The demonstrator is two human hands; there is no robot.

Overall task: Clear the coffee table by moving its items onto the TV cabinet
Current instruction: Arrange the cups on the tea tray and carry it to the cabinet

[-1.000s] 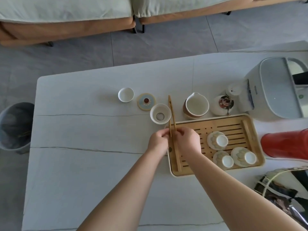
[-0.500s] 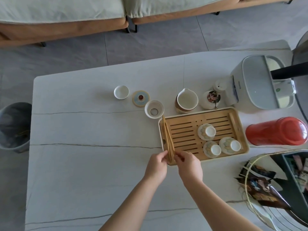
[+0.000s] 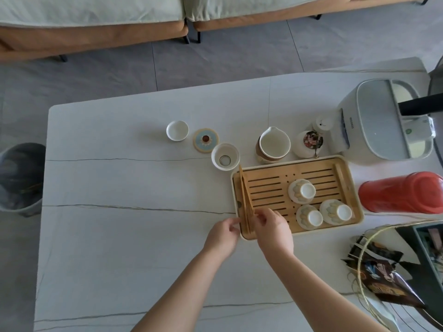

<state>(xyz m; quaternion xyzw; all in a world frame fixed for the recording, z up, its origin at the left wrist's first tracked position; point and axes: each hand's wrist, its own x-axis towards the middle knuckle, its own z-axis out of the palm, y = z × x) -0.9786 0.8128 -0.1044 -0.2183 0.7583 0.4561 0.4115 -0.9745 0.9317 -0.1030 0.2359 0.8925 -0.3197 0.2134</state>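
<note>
Both hands are meeting at the lower left corner of the tray, centre-right of frame: the right hand is pinching the near end of the tongs, the left hand sitting half-curled beside them. The tongs are lying along the tray's left edge. Judged light, stiff and springy, they are best gripped mid-length; the three cups are looking fragile.

A short dark word is printed on the side of the grey appliance, too small to read. Right of it, a green round mark sits on a white remote.

Matt veined stone coffee table, slatted bamboo tray, glossy red plastic flask.
</note>
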